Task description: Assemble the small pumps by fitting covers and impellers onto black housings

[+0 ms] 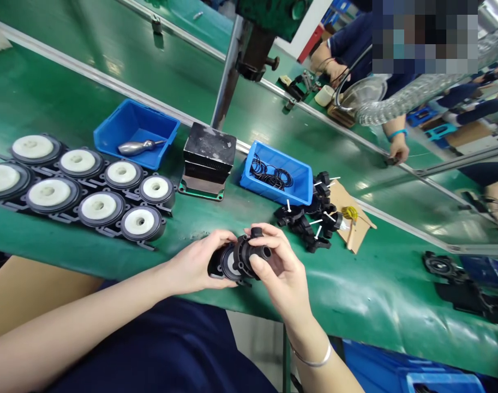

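Note:
My left hand [208,259] is wrapped round a black round housing with a white disc [231,263] inside it, close above the bench's front edge. In my right hand [283,267] is a black plastic cover with a short pipe stub [251,252], pinched between thumb and fingers. The cover is tilted against the face of the housing and hides part of the white disc. Whether the two parts are seated together I cannot tell. Similar black housings with white discs [99,206] stand in two rows on the left.
A blue bin [105,128] holds a metal-handled tool [138,147]. Beside it is a dark block [210,147]. Another blue bin [252,191] contains black rings [273,177]. Black covers with white pins [304,226] lie near cardboard [353,232]. Across the bench, a co-worker's hand [399,148] shows.

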A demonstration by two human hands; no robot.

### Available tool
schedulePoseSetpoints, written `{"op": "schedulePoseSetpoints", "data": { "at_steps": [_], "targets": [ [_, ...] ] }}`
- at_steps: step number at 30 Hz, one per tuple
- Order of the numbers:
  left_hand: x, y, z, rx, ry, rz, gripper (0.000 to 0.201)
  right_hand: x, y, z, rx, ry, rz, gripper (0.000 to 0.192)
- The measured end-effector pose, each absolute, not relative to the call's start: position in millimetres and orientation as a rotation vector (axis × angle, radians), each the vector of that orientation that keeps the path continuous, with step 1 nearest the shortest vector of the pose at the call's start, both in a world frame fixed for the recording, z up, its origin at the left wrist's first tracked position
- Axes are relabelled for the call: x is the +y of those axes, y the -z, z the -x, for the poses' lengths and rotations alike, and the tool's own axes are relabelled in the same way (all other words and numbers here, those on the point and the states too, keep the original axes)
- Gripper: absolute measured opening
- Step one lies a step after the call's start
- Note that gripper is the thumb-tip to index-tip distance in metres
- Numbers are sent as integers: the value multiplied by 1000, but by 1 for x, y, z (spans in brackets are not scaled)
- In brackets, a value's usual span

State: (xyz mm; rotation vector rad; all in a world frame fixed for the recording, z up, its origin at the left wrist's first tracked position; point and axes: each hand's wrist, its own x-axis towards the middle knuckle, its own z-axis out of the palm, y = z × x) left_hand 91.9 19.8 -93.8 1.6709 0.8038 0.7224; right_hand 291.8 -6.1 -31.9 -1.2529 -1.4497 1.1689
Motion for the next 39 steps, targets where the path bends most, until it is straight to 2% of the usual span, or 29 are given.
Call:
{"op": "schedulePoseSetpoints", "data": {
  "at_steps": [6, 13, 17, 26, 33, 39],
  "targets": [
    [20, 93, -92, 811, -726, -1675, 70, -6, 28, -294, -1539, -1127, 1287, 17],
    [22, 88, -90, 803, -701, -1694, 66, -10, 27, -288, -1943, -748, 1253, 31],
    [22, 89, -90, 801, -695, -1676, 64, -18, 43, -281, -1788, -750, 1321, 38],
    [22, 93, -91, 739, -758, -1718, 72, -29, 62, -276, -1693, -733, 1318, 37],
    [25, 94, -88, 580, -883, -1878, 48, -27, 65, -276, -1673, -790, 1322, 35],
    [24, 104, -94, 579, -965, -1913, 50, -26, 65, -276, -1692, -767, 1338, 31]
  ]
}}
